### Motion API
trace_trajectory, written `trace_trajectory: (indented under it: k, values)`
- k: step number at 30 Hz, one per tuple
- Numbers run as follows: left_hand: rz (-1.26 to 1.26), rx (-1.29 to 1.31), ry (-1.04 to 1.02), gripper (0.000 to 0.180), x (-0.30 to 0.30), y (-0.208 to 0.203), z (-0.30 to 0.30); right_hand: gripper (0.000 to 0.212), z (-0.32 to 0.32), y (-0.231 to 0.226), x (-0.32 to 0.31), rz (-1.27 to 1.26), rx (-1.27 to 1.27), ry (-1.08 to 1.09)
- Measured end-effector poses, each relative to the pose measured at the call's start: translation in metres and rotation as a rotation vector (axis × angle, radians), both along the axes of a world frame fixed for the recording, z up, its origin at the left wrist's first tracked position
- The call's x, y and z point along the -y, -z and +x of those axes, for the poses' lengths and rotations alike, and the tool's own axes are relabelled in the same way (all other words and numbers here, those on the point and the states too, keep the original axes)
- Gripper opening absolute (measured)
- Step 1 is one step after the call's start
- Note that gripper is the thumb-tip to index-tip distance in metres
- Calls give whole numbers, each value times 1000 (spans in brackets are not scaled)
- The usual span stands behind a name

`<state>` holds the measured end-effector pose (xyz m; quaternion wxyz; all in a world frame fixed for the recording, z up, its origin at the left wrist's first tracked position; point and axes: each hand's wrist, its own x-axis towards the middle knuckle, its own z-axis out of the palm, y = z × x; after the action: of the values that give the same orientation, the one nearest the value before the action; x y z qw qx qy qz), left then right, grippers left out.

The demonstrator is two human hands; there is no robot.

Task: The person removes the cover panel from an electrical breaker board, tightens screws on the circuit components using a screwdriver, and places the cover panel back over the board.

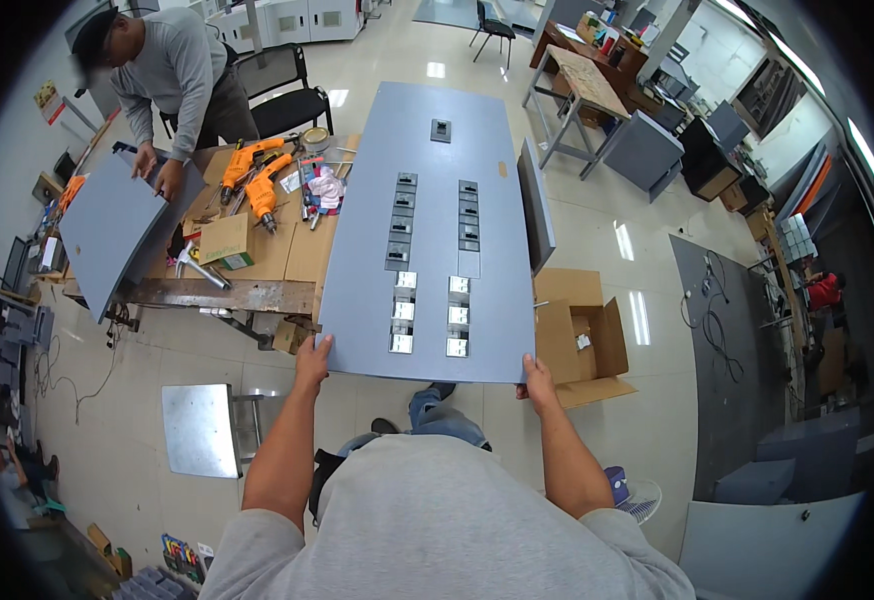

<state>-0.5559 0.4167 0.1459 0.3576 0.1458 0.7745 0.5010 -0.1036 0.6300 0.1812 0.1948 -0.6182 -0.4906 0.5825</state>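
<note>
A large grey electrical panel cover stretches out in front of me. Through its cutouts show two columns of circuit breakers, plus a single breaker near the far end. Shiny metal parts appear in the nearer openings. My left hand is closed on the near left corner, thumb on top. At the near right corner my right hand grips the edge the same way. The undersides of both corners, and the fingers beneath, are hidden.
On the workbench at left lie orange power drills, a hammer and a small cardboard box. A co-worker handles another grey panel. An open carton sits at right, a metal stool at left.
</note>
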Motion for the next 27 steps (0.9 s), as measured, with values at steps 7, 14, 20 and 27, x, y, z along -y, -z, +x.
trace_trajectory:
  k: [7,14,20,27]
  values:
    - [55,-64,-17,43,1,6,-3,42,-8,-2,-2,-14,76,19]
    - [-19,-102,11,45,2,-9,8,44,5,9,-6,25,62,-42]
    - [-23,-36,32,49,3,-18,11,46,7,7,-7,21,0,-41]
    - [-87,-55,51,52,1,-19,12,46,8,2,-4,72,11,-35]
